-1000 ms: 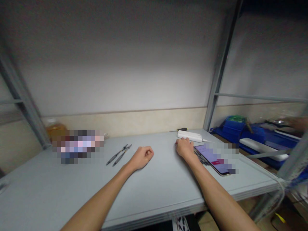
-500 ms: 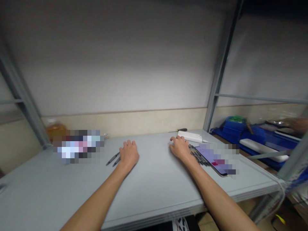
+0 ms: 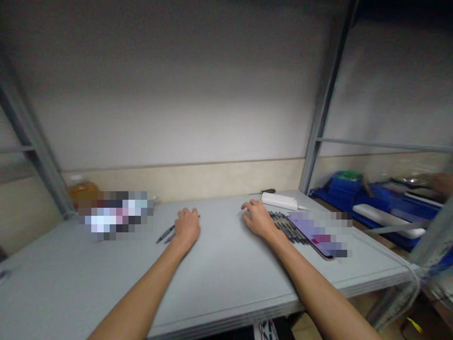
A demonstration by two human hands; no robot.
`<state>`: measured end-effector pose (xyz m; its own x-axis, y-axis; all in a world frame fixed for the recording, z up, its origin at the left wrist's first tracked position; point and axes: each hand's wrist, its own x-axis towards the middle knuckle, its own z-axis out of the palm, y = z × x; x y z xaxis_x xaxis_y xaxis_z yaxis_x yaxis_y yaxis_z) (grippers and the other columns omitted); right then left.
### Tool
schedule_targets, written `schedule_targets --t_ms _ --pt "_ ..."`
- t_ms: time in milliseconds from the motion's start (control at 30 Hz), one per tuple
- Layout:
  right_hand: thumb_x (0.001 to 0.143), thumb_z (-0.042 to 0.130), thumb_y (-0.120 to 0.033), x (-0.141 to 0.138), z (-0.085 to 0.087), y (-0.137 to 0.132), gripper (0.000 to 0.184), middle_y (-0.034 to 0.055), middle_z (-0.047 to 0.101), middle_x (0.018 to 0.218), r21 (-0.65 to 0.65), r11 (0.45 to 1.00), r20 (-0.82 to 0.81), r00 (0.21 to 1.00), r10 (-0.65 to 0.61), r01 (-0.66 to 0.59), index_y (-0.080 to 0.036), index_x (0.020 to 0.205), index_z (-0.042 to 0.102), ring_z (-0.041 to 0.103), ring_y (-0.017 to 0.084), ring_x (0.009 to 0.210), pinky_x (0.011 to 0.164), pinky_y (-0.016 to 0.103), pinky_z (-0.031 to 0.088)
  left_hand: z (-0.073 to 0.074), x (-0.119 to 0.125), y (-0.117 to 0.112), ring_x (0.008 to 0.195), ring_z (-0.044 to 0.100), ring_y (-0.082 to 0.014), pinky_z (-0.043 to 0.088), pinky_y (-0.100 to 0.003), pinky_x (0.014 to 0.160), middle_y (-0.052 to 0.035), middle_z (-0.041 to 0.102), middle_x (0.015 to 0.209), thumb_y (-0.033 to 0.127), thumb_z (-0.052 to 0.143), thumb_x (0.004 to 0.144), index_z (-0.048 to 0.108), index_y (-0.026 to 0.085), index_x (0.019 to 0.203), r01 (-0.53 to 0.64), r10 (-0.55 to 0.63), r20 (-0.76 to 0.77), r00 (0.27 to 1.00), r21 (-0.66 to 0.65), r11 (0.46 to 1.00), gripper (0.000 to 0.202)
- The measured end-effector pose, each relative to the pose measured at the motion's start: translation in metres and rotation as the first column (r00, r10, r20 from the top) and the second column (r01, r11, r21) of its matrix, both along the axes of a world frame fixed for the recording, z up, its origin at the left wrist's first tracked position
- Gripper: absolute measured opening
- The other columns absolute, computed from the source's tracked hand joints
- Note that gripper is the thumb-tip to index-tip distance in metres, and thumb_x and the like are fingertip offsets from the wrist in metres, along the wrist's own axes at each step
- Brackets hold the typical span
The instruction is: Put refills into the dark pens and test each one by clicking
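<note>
My left hand (image 3: 187,227) is on the grey tabletop with its fingers bent down over a pen, whose tip shows past the hand's right side. A second dark pen (image 3: 165,233) lies alongside, its far end hidden behind the hand; my fingertips are out of sight. To the right, my right hand (image 3: 257,218) is low over the table, fingers apart and holding nothing that I can see. Beside it lies a row of several dark pens (image 3: 290,231), partly covered by my wrist. A phone-like device (image 3: 313,233) with a purple screen, partly pixelated, borders that row.
A white power strip (image 3: 279,201) and a screwdriver (image 3: 268,191) lie at the back right. A pixelated bundle (image 3: 118,215) and a bottle of amber liquid (image 3: 83,189) stand back left. Metal posts (image 3: 325,104) frame the table. Blue bins (image 3: 347,186) and another person's hand (image 3: 440,183) are far right.
Both hands have shifted slightly left. A pen tip now shows to the right of my left hand, and more of the pen row shows beside my right hand.
</note>
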<state>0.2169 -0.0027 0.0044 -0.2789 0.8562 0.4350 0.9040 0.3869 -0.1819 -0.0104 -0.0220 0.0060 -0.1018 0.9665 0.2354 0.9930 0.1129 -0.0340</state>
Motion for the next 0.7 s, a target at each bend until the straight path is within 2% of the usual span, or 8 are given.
schedule_targets --t_ms 100,200,333,433,500,567,633,700 --pt "0.080 0.051 -0.020 -0.001 -0.002 0.000 0.021 0.0094 0.054 0.098 0.012 0.999 -0.011 0.999 0.047 -0.047 -0.017 0.099 0.059 0.043 0.020 0.094 0.083 0.029 0.033 0.000 -0.001 0.001 0.095 0.053 -0.0269 0.044 -0.033 0.073 -0.0181 0.058 0.097 0.003 0.033 0.078 0.052 0.010 0.108 0.044 -0.044 0.005 0.999 -0.026 0.999 0.037" --pt "0.079 0.052 -0.019 -0.002 -0.004 0.000 0.020 0.0085 0.054 0.095 0.024 0.996 -0.018 0.996 0.084 -0.083 -0.017 0.097 0.060 0.044 0.020 0.092 0.083 0.029 0.033 -0.004 0.002 0.002 0.091 0.056 -0.0257 0.042 -0.033 0.073 -0.0167 0.060 0.093 0.000 0.034 0.077 0.054 0.011 0.104 0.138 -0.137 0.038 0.990 -0.016 0.990 0.035" --pt "0.079 0.053 -0.021 -0.005 -0.006 -0.001 0.018 0.0070 0.056 0.089 0.028 0.989 -0.051 0.988 0.147 -0.146 -0.017 0.095 0.061 0.046 0.019 0.089 0.080 0.029 0.034 -0.011 0.011 0.003 0.089 0.056 -0.0213 0.040 -0.031 0.077 -0.0108 0.061 0.091 0.004 0.043 0.076 0.055 0.015 0.096 0.327 -0.328 0.212 0.920 0.041 0.944 0.026" --pt "0.082 0.052 -0.027 -0.010 -0.006 -0.004 0.020 0.0059 0.059 0.084 0.011 0.970 -0.111 0.964 0.242 -0.242 -0.016 0.096 0.061 0.048 0.017 0.084 0.076 0.027 0.035 -0.012 0.021 0.000 0.084 0.054 -0.0181 0.039 -0.028 0.077 -0.0062 0.059 0.088 0.007 0.049 0.075 0.054 0.017 0.091 0.479 -0.511 0.321 0.797 0.179 0.859 0.020" --pt "0.084 0.049 -0.032 -0.014 -0.006 -0.005 0.024 0.0051 0.060 0.080 -0.012 0.946 -0.164 0.934 0.319 -0.325 -0.015 0.095 0.062 0.050 0.016 0.079 0.072 0.025 0.035 -0.012 0.027 -0.003 0.082 0.053 -0.0164 0.040 -0.027 0.075 -0.0041 0.058 0.087 0.008 0.050 0.076 0.053 0.018 0.089 0.596 -0.643 0.355 0.678 0.246 0.764 0.016" --pt "0.085 0.046 -0.035 -0.018 -0.007 -0.006 0.028 0.0037 0.061 0.072 -0.063 0.917 -0.216 0.903 0.372 -0.393 -0.014 0.089 0.064 0.049 0.013 0.069 0.065 0.023 0.035 -0.010 0.032 -0.006 0.080 0.053 -0.0153 0.040 -0.025 0.073 -0.0027 0.057 0.084 0.011 0.050 0.078 0.053 0.018 0.087 0.671 -0.725 0.376 0.577 0.289 0.683 0.012" --pt "0.085 0.045 -0.036 -0.021 -0.008 -0.005 0.032 0.0012 0.057 0.062 -0.129 0.897 -0.268 0.885 0.380 -0.424 -0.012 0.078 0.065 0.045 0.011 0.059 0.057 0.022 0.032 -0.009 0.036 -0.009 0.079 0.053 -0.0148 0.040 -0.025 0.072 -0.0023 0.057 0.083 0.013 0.049 0.080 0.053 0.018 0.086 0.693 -0.763 0.379 0.523 0.332 0.640 0.009" --pt "0.084 0.045 -0.036 -0.022 -0.008 -0.004 0.034 -0.0008 0.054 0.057 -0.173 0.883 -0.334 0.869 0.365 -0.437 -0.011 0.071 0.064 0.042 0.010 0.055 0.053 0.021 0.029 -0.007 0.036 -0.009 0.080 0.053 -0.0150 0.040 -0.026 0.073 -0.0028 0.057 0.084 0.015 0.047 0.082 0.053 0.018 0.088 0.690 -0.781 0.355 0.514 0.370 0.622 0.008"
